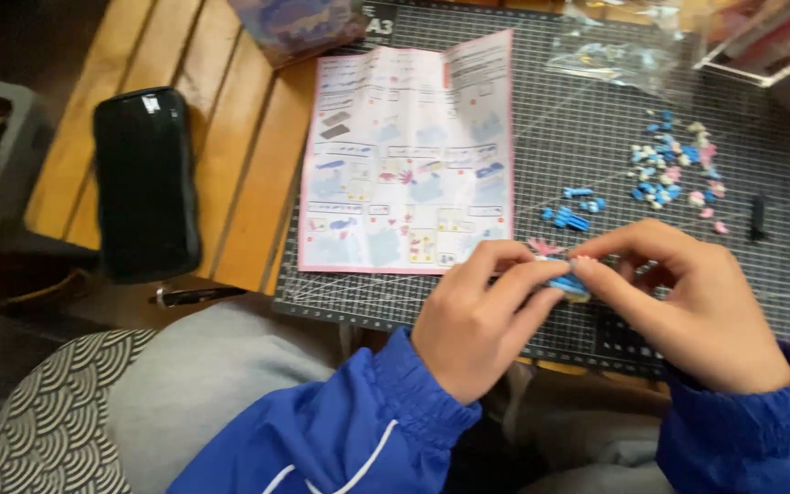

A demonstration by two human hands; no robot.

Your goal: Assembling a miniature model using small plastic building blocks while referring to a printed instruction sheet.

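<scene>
Pinching a small blue brick build (571, 285) between both hands, my left fingers (505, 274) steady it while my right fingers (610, 274) press on top, just above the mat (541, 155), instructions (409, 155) and loose bricks (674, 169) near.

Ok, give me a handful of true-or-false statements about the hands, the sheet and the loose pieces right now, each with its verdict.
1. Both hands, left hand and right hand, pinch a small blue brick assembly. True.
2. The instruction sheet is folded shut. False: it lies unfolded on the cutting mat.
3. The loose blue and pink pieces sit left of the sheet. False: they lie right of it.
4. A black pouch lies on the wooden slat table. True.
</scene>
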